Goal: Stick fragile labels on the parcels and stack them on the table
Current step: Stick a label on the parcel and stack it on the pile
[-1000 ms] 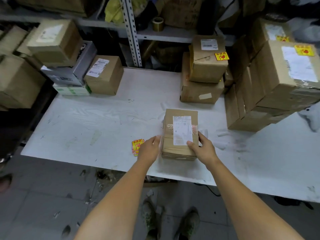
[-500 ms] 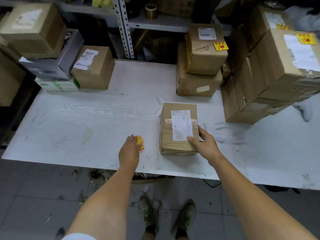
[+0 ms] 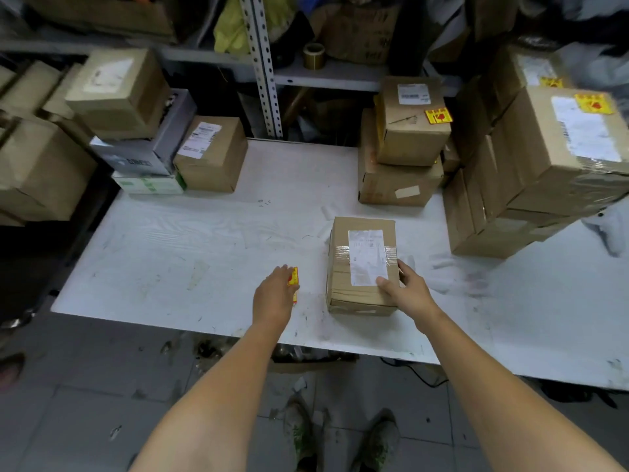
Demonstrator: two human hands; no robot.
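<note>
The cardboard parcel [image 3: 362,267] lies flat near the front of the scuffed white surface [image 3: 204,240], its long axis pointing away from the person and its white shipping label [image 3: 367,257] facing up. The right hand [image 3: 408,291] grips its near right corner, thumb on top. The left hand [image 3: 275,294] covers the yellow-red fragile labels [image 3: 293,276] just to the left; I cannot tell whether it pinches one.

The near parcel [image 3: 360,260] is brown cardboard with a white shipping label printed in faint grey and a glossy clear tape band across it. The fragile labels [image 3: 293,277] are yellow with red print, as is the sticker [image 3: 439,115] on a stacked brown box [image 3: 408,141]. The worktop [image 3: 204,240] is white, smudged with grey scuffs. One carton [image 3: 143,155] is grey, another [image 3: 149,183] white and green. The floor [image 3: 85,403] is grey tile.
</note>
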